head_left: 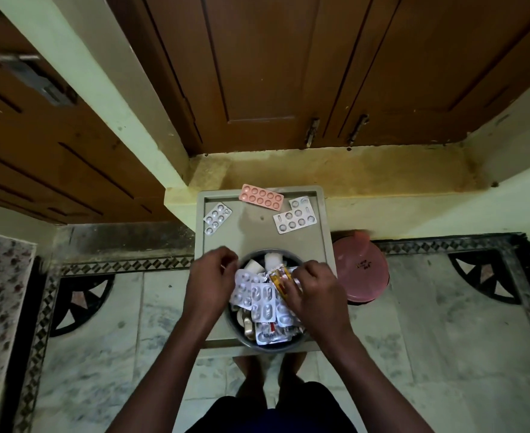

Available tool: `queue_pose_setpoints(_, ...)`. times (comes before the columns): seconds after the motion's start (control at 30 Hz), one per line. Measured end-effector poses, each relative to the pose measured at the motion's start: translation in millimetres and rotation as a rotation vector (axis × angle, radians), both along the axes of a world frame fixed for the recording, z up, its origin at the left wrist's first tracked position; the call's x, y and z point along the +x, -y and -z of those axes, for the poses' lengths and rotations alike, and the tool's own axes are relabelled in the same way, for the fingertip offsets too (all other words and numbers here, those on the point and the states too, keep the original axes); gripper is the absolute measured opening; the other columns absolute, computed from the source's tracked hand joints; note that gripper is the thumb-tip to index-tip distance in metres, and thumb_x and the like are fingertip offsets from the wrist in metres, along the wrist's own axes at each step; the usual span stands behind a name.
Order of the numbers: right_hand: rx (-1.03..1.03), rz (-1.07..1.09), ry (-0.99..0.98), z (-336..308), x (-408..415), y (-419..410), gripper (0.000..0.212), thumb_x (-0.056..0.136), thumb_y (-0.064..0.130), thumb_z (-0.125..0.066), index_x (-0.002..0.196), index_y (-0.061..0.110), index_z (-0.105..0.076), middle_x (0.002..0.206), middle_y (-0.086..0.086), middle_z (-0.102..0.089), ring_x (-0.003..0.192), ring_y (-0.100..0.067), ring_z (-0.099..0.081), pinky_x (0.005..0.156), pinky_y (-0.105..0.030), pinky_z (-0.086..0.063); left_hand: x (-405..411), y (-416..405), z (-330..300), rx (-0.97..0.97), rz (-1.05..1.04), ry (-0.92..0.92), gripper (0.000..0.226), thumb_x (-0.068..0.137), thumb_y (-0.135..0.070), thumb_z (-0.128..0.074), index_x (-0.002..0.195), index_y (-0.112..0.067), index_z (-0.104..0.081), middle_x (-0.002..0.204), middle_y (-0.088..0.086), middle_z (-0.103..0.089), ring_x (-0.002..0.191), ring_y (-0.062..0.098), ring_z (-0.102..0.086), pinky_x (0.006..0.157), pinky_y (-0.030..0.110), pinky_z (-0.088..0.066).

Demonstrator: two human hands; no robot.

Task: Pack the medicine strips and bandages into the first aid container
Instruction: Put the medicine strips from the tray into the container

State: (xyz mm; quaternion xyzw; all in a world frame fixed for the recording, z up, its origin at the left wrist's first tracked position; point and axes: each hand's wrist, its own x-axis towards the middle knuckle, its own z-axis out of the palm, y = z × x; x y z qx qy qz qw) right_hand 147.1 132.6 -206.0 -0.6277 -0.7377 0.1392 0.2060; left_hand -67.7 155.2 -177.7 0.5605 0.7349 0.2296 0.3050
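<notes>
Dark print on the pink lid (362,270), too small to read, no other legible text

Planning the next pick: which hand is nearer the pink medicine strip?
Left, narrowly. The left hand lies at the container's near-left rim, below the pink medicine strip; the right hand is lower and further right, over the strips.

- Single head-worn view, wide-angle, looking steeply down from standing height.
- Stool (320,232) centred near; cupboard doors (257,73) far, facing camera.
</notes>
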Motion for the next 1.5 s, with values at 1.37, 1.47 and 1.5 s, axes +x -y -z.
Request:
queue_pose_setpoints(1.37, -0.204, 0.351, -0.536, -3.5, 1.4, 34.1, 0.026, 0.087, 0.012, -0.076, 0.110, 0.021, -0.071, 0.102, 0.003, -0.069, 0.094, -0.012, -0.067, 0.086, -0.020, -0.050, 38.8, 80.5, 38.5, 0.033, 0.130, 0.068, 0.032, 0.091, -0.019, -0.071, 0.121, -0.026, -0.063, 0.130, -0.004, -0.052, 0.120, 0.016, -0.059, 0.091, 0.034, -0.057)
queue_pose_setpoints(1.47, -0.182, 0.154, -0.309, 1.3, -2.8, 40.2, 0.035, 0.085, 0.012, -0.077, 0.119, 0.013, -0.069, 0.103, -0.002, -0.057, 0.091, -0.016, -0.062, 0.082, -0.008, -0.043, 40.7, 79.8, 34.8, 0.087, 0.212, -0.237, 0.035, 0.086, -0.027, -0.073, 0.120, -0.023, -0.066, 0.127, 0.005, -0.051, 0.110, 0.025, -0.056, 0.085, 0.037, -0.055)
queue_pose_setpoints(1.5, -0.186, 0.093, -0.220, 1.5, -4.2, 41.1, 0.041, 0.085, 0.013, -0.078, 0.124, 0.014, -0.068, 0.106, -0.003, -0.054, 0.093, -0.019, -0.060, 0.078, -0.014, -0.048, 39.6, 78.0, 34.3, 0.107, 0.230, -0.284, 0.035, 0.085, -0.029, -0.072, 0.119, -0.022, -0.067, 0.130, 0.006, -0.053, 0.109, 0.027, -0.056, 0.085, 0.039, -0.054)
